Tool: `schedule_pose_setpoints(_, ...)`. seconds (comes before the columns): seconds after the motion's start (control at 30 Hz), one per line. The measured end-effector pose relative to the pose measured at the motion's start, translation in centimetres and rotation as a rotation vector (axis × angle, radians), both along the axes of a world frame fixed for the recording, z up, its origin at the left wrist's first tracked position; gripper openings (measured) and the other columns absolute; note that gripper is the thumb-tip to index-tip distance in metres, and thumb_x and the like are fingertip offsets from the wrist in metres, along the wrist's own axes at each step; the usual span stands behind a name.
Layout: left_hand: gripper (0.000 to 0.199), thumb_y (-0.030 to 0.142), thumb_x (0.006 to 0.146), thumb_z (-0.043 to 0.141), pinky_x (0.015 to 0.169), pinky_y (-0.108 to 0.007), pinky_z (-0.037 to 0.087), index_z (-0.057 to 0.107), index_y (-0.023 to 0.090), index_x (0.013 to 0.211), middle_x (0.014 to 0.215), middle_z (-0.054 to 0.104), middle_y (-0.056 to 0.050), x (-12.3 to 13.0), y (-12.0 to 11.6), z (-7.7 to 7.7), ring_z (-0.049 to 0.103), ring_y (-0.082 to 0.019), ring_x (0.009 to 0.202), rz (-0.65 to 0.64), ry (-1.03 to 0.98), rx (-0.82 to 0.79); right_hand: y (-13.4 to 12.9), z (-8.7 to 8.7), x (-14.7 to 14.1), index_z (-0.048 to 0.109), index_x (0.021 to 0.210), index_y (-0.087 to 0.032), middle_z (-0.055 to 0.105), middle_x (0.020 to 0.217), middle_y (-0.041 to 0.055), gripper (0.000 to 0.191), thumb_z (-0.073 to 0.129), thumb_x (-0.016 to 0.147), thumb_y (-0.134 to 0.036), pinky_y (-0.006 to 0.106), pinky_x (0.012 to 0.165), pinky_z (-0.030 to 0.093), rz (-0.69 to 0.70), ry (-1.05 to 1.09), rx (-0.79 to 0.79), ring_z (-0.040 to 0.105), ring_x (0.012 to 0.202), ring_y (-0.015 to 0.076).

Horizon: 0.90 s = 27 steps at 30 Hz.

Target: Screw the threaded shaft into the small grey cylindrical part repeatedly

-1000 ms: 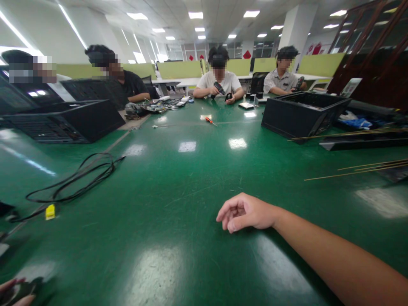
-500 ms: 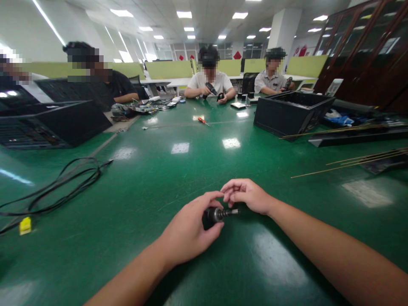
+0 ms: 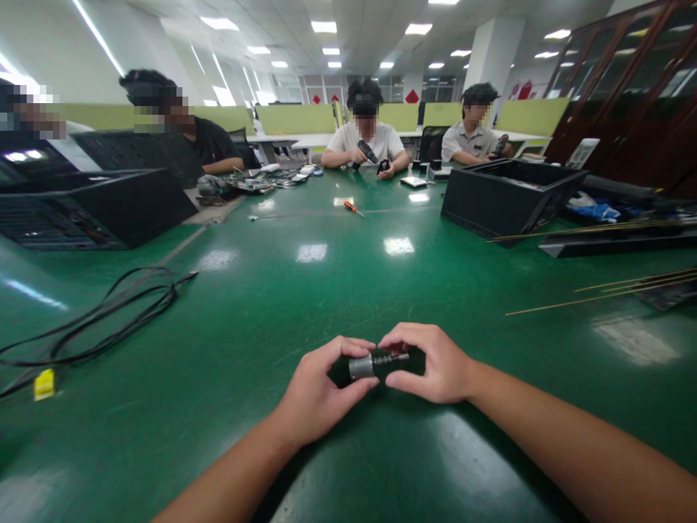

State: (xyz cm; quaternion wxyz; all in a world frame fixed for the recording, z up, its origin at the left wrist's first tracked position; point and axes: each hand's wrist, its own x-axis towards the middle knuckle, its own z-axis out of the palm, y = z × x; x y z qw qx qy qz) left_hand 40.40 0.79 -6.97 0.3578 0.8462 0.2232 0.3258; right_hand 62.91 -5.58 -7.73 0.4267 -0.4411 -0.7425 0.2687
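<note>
A small motor-like part point(image 3: 361, 367), with a grey metal cylinder and a thin threaded shaft pointing right, lies between my hands near the front middle of the green table point(image 3: 283, 305). My left hand point(image 3: 319, 388) is curved round the cylinder end, fingers behind and thumb in front. On the shaft's right side, my right hand point(image 3: 435, 363) is spread in a C shape, its fingertips near the shaft and nothing gripped. The fingertips of both hands almost meet behind the part.
Black cables point(image 3: 125, 312) with a yellow tag point(image 3: 44, 384) lie at left. Black computer cases stand back left point(image 3: 157, 207) and back right point(image 3: 484, 200). A red screwdriver point(image 3: 351, 207) lies further back. Thin rods point(image 3: 566, 303) stick in from the right. People sit across the table.
My right hand has lowered and opened around the shaft end. The part has turned slightly in my left hand, showing more of the grey cylinder. The view has shifted a little.
</note>
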Motion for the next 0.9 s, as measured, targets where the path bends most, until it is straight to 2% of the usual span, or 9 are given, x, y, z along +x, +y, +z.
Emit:
schedule_pose_setpoints(0.07,0.025,0.017,0.079,0.076,0.087,-0.033,0.053,0.063,0.02,0.099,0.107,0.071,-0.007,0.1,-0.1,0.3,0.069,-0.02,0.098,0.005,-0.018,0.091,-0.5,0.3,-0.5,0.067,0.11,-0.018,0.069,0.097,0.0061,0.041,0.078,0.076,-0.038,0.033,0.078,0.049,-0.014,-0.122,0.083,0.064,0.085,0.0204)
schedule_pose_setpoints(0.23,0.022,0.017,0.078,0.078,0.079,-0.03,0.054,0.065,0.019,0.096,0.097,0.07,-0.007,0.1,-0.4,1.0,0.068,-0.019,0.089,-0.002,-0.062,0.201,-1.0,0.3,-1.2,0.065,0.108,-0.019,0.07,0.098,0.0055,0.033,0.074,0.078,-0.026,0.032,0.079,0.05,-0.048,-0.188,0.143,0.065,0.086,0.0201)
schedule_pose_setpoints(0.37,0.021,0.018,0.077,0.078,0.079,-0.03,0.055,0.066,0.018,0.095,0.094,0.071,-0.007,0.1,-0.3,1.1,0.069,-0.019,0.087,0.032,-0.073,0.216,-1.0,0.3,-1.1,0.064,0.109,-0.019,0.071,0.1,0.0063,0.033,0.073,0.078,-0.021,0.033,0.082,0.051,-0.075,-0.176,0.182,0.066,0.089,0.0211)
schedule_pose_setpoints(0.47,0.023,0.02,0.075,0.08,0.077,-0.031,0.055,0.067,0.018,0.094,0.092,0.072,-0.006,0.0,-0.2,1.1,0.07,-0.019,0.085,0.055,-0.079,0.207,-1.0,0.2,-1.1,0.066,0.107,-0.019,0.072,0.098,0.0068,0.026,0.069,0.082,-0.019,0.034,0.081,0.052,-0.098,-0.165,0.236,0.067,0.087,0.0211)
schedule_pose_setpoints(0.67,0.023,0.018,0.075,0.081,0.077,-0.03,0.055,0.067,0.019,0.093,0.091,0.073,-0.005,0.0,-0.6,1.1,0.07,-0.018,0.084,0.019,-0.099,0.194,-0.9,0.0,-1.1,0.07,0.099,-0.019,0.074,0.089,0.0067,0.012,0.064,0.089,-0.019,0.033,0.074,0.052,-0.043,-0.174,0.333,0.068,0.079,0.0198)
schedule_pose_setpoints(0.9,0.022,0.017,0.074,0.081,0.077,-0.029,0.056,0.067,0.018,0.091,0.091,0.073,-0.005,0.1,-0.6,1.1,0.07,-0.018,0.083,0.027,-0.106,0.188,-0.9,0.1,-1.1,0.071,0.101,-0.018,0.074,0.09,0.007,0.013,0.065,0.09,-0.021,0.032,0.073,0.052,-0.031,-0.156,0.256,0.068,0.079,0.0188)
